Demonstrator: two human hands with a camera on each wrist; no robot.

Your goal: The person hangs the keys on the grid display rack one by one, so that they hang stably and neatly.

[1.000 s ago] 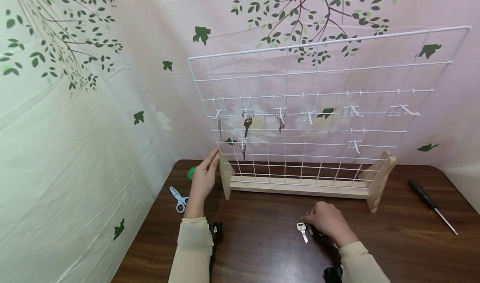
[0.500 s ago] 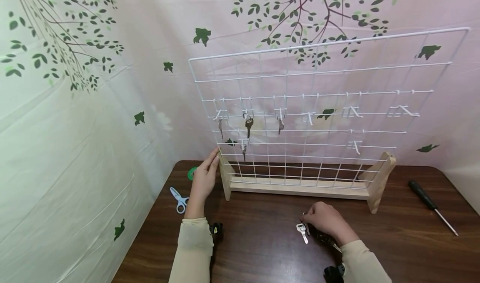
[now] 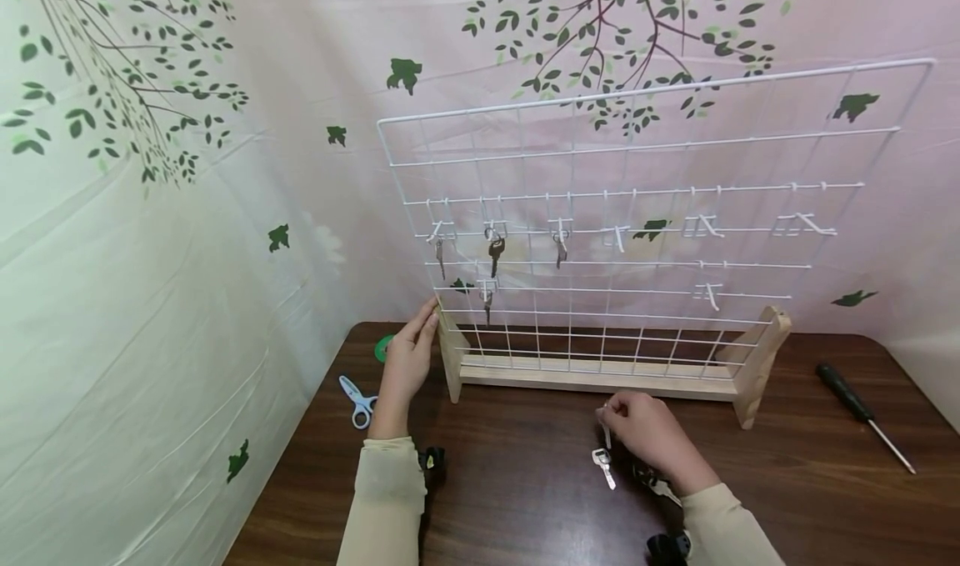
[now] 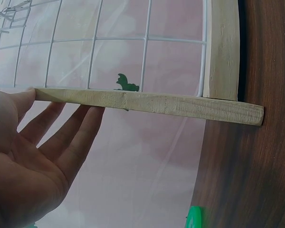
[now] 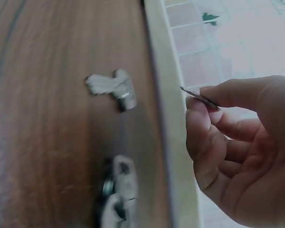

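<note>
My right hand [image 3: 648, 431] pinches a small key [image 3: 607, 438] between thumb and index finger, just above the table in front of the rack. In the right wrist view the held key [image 5: 199, 97] appears thin and edge-on. A silver key [image 3: 603, 468] lies on the table below that hand, and more keys [image 5: 123, 183] lie near the wrist, partly hidden. My left hand [image 3: 408, 358] holds the upper end of the rack's left wooden side panel [image 4: 152, 102], with its thumb at the edge and fingers against the outer face. The white wire grid rack [image 3: 570, 333] stands upright on its wooden base.
Several keys, one of them dark [image 3: 496, 253], hang from white hooks on the grid's left half. Bare hooks [image 3: 707, 226] sit farther right. Blue scissors [image 3: 358, 403] and a green round object [image 3: 382, 348] lie left; a screwdriver [image 3: 847, 395] lies right.
My right hand has risen slightly toward the rack, lifting a key off the table. The silver key stays lying there. My left hand keeps its place on the side panel.
</note>
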